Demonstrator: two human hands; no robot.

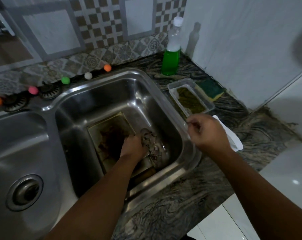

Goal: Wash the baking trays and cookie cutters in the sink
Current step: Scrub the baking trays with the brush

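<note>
Stainless steel sink [112, 87], centre frame, holds a soiled baking tray [112, 125] flat on its floor, with cookie cutters [150, 141] piled at its right edge. The left hand [132, 146] reaches down among them; its grip cannot be determined. The right hand [207, 132], loosely curled and apparently empty, hovers over the sink rim near a clear container [190, 96] on the table [181, 196], probably heading for cleaning supplies.

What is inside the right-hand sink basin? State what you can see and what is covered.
A dirty baking tray lies on the bottom of the basin, with metal cookie cutters beside it. The left hand covers part of both.
</note>
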